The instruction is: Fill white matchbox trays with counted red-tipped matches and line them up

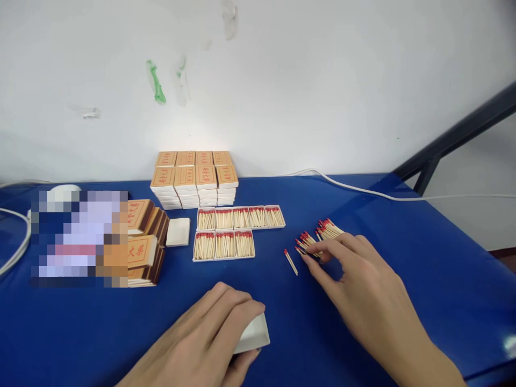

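- The left hand [197, 333] is gripping a shallow white cardboard tray [257, 336] firmly between fingers and thumb.
- Beyond it, two rows of white cardboard trays [224, 258] packed with matches are standing side by side.
- Farther right, loose red-headed wooden matches [308, 239] are lying on the blue table [427, 263], heads pointing away and leftward, long axes slanting back toward the right hand [365, 277].
- That hand, much the nearer, is sitting at the heap's near edge, thumb and forefinger almost meeting; I can't tell whether they're pinching a match.
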